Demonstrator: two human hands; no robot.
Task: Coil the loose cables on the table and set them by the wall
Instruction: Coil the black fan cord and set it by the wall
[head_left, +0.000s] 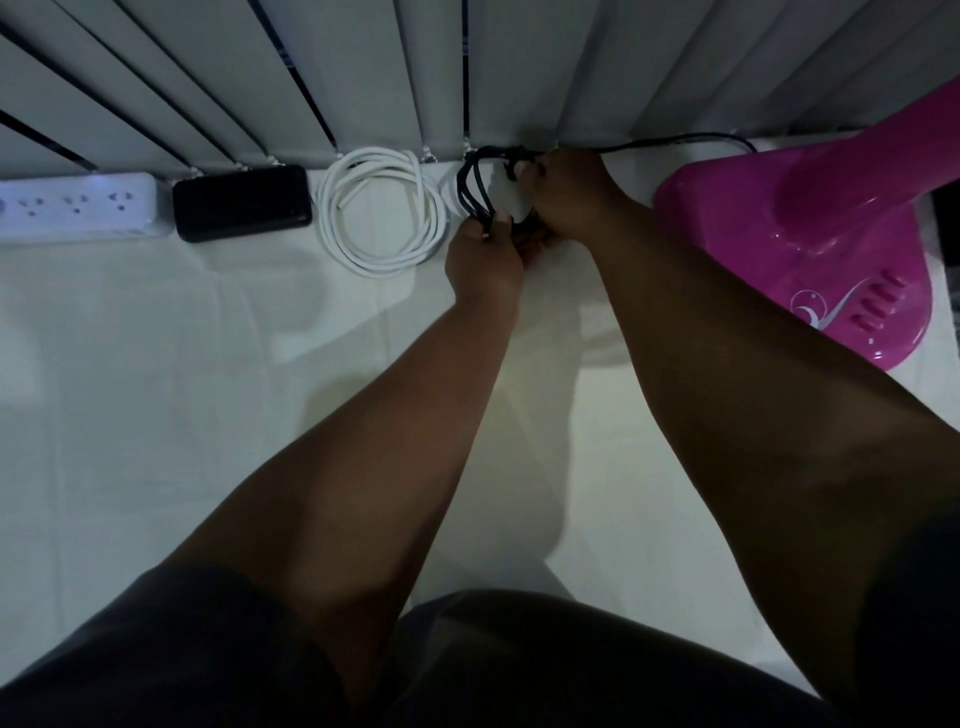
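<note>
A black cable (474, 182) is gathered into several loops at the far edge of the white table, right below the vertical blinds. My left hand (485, 254) grips the near end of the loops. My right hand (563, 192) holds the far right side of the bundle. One black strand (675, 139) runs on to the right along the blinds toward the pink fan. A white cable (382, 208) lies coiled flat just left of the black one, against the blinds.
A black power bank (241, 202) and a white power strip (78, 208) lie along the blinds at the left. A pink fan base (810, 234) stands at the right. The white tablecloth (208, 389) covers the table.
</note>
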